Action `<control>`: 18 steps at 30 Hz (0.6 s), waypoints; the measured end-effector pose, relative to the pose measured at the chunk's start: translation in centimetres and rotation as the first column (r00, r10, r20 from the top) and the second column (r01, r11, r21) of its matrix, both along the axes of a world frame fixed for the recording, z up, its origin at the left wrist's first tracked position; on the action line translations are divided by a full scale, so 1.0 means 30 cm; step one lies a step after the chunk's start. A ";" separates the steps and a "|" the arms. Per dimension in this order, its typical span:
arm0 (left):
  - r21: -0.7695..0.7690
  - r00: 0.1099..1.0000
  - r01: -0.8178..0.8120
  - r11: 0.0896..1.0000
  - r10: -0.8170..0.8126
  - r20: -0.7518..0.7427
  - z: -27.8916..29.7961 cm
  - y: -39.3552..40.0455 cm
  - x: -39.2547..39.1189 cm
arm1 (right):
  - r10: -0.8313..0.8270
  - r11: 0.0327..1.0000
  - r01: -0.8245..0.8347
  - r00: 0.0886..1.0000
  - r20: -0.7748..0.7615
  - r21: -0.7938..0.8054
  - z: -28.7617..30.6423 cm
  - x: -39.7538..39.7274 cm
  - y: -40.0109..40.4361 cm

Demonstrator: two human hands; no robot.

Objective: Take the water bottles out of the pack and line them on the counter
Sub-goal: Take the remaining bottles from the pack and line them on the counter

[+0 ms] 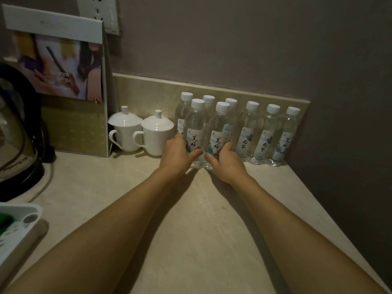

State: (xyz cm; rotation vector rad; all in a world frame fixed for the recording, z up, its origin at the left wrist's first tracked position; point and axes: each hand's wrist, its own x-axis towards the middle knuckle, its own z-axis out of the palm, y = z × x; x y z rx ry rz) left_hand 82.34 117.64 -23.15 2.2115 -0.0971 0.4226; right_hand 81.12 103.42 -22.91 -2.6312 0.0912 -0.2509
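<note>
left hand (177, 154): fingers curled round the lower part of the front left bottle (194, 132), thumb across its front near the base.
right hand (226, 161): fingers curled round the lower part of the front right bottle (217, 136), thumb on its front.
held bottles: both upright, side by side and touching, bases on the desk (191, 230), white caps on.
back bottles: three more stand right behind the held pair, against the backsplash (148, 92); only the caps and upper parts show, the leftmost (184, 107) clearest.
row to the right: three bottles (267, 134) stand in a line along the backsplash, just beside the cluster, the last one near the side wall (350, 102).
pack wrapping: cannot tell whether any film is around the clustered five.
lidded cups (142, 132): two white ones, handles to the left, just left of the bottles.
card stand (70, 81): upright behind the cups, with a printed picture.
kettle (17, 134): at the left edge, cord trailing on the desk.
white tray (19, 230): lower left corner.
wall socket (97, 11): above the card stand.
</note>
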 end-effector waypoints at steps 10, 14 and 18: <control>0.037 1.000 0.022 0.999 -0.021 -0.020 0.014 0.004 0.001 | -0.034 0.999 0.034 0.999 -0.030 0.028 -0.005 0.006 0.014; 0.138 0.997 0.032 0.990 -0.022 -0.075 0.018 0.005 0.028 | -0.034 0.999 0.037 0.995 -0.089 0.033 0.013 0.016 0.014; 0.167 0.994 0.037 0.985 -0.018 -0.112 0.023 0.014 0.042 | -0.055 0.998 0.060 0.989 -0.137 0.035 0.032 0.015 0.028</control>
